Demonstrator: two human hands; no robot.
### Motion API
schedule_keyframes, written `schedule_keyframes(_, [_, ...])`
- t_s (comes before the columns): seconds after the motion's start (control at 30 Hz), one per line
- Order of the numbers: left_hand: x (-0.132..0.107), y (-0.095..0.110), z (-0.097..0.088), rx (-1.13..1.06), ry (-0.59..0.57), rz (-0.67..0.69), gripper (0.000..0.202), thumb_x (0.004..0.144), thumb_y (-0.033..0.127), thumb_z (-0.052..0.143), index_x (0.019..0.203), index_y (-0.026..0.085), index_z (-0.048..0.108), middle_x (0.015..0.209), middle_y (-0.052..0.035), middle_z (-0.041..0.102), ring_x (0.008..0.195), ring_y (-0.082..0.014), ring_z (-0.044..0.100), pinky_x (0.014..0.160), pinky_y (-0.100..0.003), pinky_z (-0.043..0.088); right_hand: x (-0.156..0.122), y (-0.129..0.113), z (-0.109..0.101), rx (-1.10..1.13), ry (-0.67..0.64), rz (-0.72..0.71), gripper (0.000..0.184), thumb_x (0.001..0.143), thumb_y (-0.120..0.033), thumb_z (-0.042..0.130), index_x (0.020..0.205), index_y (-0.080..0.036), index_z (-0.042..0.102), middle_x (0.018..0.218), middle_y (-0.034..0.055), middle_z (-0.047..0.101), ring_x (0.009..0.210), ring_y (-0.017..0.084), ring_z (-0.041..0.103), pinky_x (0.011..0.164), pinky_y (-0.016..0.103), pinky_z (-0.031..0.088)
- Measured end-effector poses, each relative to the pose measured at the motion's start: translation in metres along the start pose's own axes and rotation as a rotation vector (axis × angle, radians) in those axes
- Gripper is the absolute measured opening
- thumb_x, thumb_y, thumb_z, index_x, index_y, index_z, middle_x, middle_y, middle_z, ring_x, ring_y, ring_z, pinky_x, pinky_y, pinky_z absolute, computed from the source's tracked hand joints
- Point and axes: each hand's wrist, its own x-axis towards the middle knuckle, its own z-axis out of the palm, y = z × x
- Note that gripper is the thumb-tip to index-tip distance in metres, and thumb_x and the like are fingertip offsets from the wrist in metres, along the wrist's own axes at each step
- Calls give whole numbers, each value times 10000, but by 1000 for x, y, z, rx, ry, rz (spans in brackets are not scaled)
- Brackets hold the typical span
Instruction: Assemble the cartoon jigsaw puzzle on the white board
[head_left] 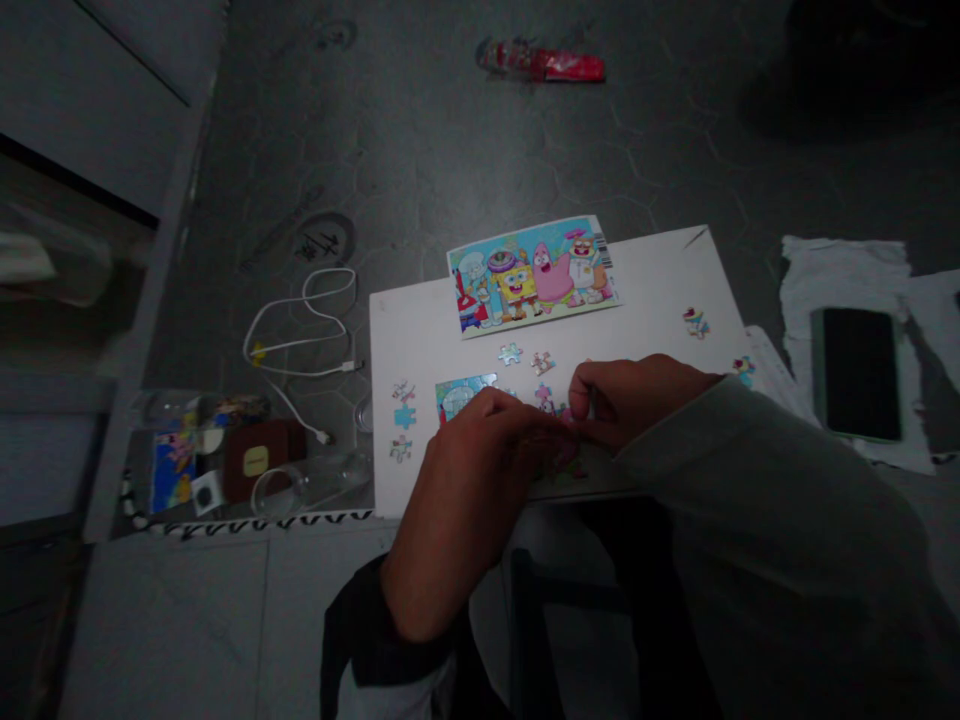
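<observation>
My left hand (484, 455) is over a partly assembled jigsaw puzzle (457, 393), its fingers bent and close together; whatever they hold is hidden. From the right, my right hand (637, 400) meets it, thumb and fingers pinched at a pinkish puzzle piece (566, 411). The fingertips of both hands nearly touch, and they cover much of the puzzle. Just above lie a light-blue loose piece (511, 354) and a brownish loose piece (542, 363). Behind them is a picture card (536, 275) with cartoon characters.
The white board (660, 275) carries more loose pieces, a blue one (405, 416) at left and a colourful one (696, 323) at right. A phone (856, 374) rests on paper. Left are a white cable (300, 372), a clear cup (311, 487) and a brown case (259, 460).
</observation>
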Motion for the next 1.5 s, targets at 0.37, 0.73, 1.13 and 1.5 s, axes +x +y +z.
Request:
schedule_keyframes(0.37, [3, -11, -9, -52, -113, 145, 169, 904, 136, 647, 983, 257, 735, 952, 31, 692, 847, -96, 632, 754, -214, 466, 1, 6, 6, 10, 87, -79, 80, 753, -309, 680, 831, -295, 667, 737, -17, 704, 665, 192, 622, 586, 294, 353])
schedule_keyframes(0.73, [6, -17, -9, -98, -143, 222, 170, 916, 154, 633, 1009, 258, 732, 960, 22, 717, 865, -106, 657, 770, -222, 495, 0, 4, 2, -28, 57, -53, 103, 778, -337, 667, 873, -304, 686, 752, -16, 709, 679, 188, 621, 597, 290, 359])
schedule_keyframes(1.13, [8, -21, -5, -44, -44, 199, 204, 850, 148, 698, 1031, 242, 686, 928, 13, 688, 768, -106, 593, 710, -227, 455, -1, 3, 10, -93, 100, -166, 154, 779, -380, 686, 874, -312, 787, 704, 25, 701, 677, 222, 648, 650, 346, 429])
schedule_keyframes(1.5, [9, -21, -2, -44, -26, 128, 92, 839, 179, 681, 916, 211, 641, 698, 68, 517, 630, -85, 460, 583, -204, 342, -4, -8, 4, -116, 19, -217, 211, 809, -449, 670, 899, -306, 797, 801, 47, 745, 793, 232, 689, 666, 306, 448])
